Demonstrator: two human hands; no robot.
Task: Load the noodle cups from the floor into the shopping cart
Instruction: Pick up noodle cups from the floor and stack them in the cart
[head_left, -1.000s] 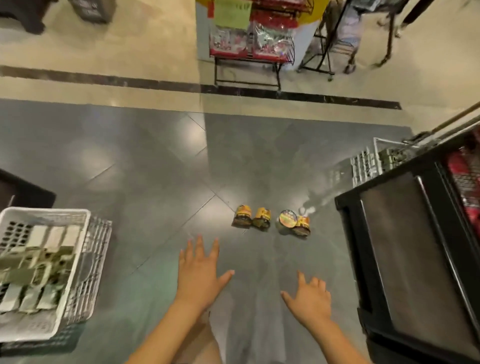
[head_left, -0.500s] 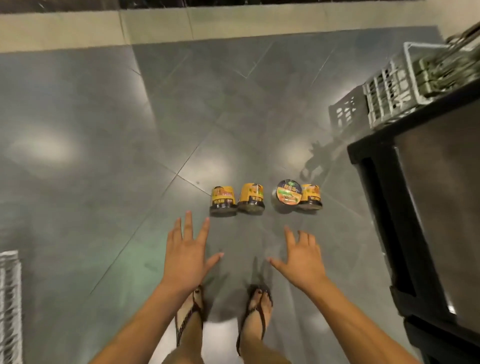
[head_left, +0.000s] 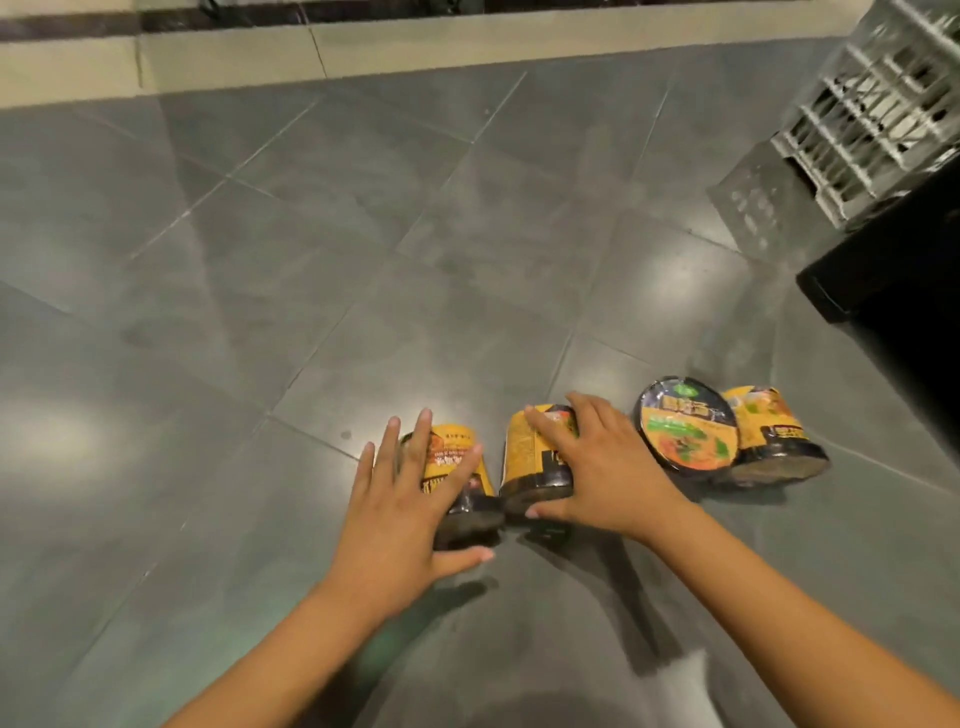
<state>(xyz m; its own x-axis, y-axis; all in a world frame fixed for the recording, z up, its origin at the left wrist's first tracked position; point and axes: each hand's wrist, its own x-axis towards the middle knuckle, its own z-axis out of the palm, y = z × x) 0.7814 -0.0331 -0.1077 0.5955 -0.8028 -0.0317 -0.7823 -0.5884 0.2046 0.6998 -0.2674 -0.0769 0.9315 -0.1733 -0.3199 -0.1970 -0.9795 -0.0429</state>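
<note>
Noodle cups (head_left: 774, 431) sit in a row of four on the grey floor (head_left: 311, 260), all left of the black cart (head_left: 883, 291). Farthest from the cart, your left hand (head_left: 400, 519) lies spread and straight-fingered over the first cup (head_left: 452, 467), while your right hand (head_left: 608, 467) wraps the second cup (head_left: 524, 452), thumb at its base. Nearest the cart, the third cup (head_left: 685, 431) and fourth cup (head_left: 769, 415) touch each other, with neither hand on them.

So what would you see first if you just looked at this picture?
Four yellow noodle cups lie in a row on the shiny grey floor, low in the middle. The left hand lies flat on the leftmost cup and the right hand curls round the second cup, while the third cup shows its round lid and the fourth cup lies at the right end. A white basket sits top right.
</note>
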